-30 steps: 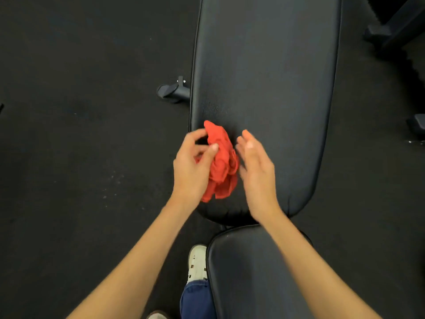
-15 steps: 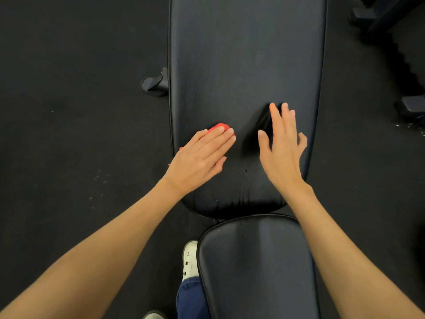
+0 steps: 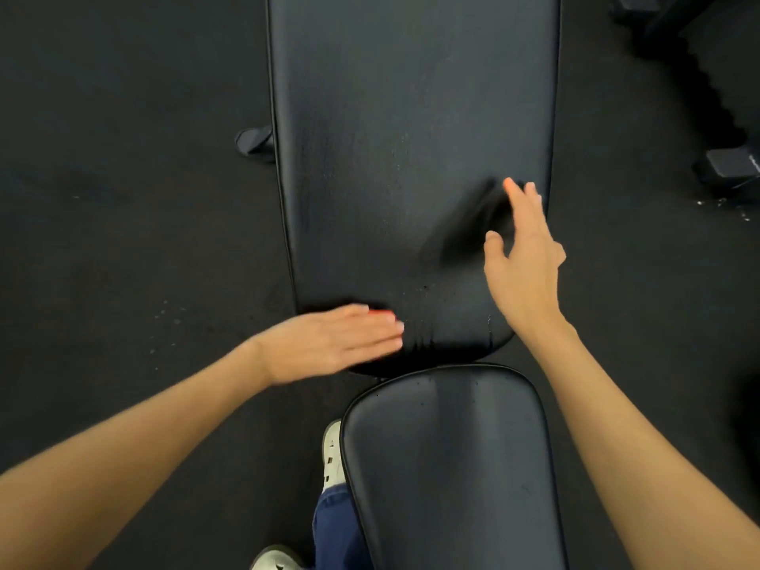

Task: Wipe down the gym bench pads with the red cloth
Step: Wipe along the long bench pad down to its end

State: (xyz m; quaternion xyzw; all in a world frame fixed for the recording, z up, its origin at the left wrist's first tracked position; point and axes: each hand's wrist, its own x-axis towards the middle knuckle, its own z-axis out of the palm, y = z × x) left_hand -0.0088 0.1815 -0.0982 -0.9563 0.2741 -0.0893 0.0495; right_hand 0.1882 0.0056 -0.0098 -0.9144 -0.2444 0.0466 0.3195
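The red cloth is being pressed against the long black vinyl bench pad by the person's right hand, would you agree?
Not quite: the head view shows the left hand pressing the red cloth against the long black vinyl bench pad; the right hand is open and holds nothing.

A long black back pad runs from top centre to mid-frame; a shorter black seat pad lies just below. The red cloth shows only as a sliver under the flat left hand, at the back pad's lower left.
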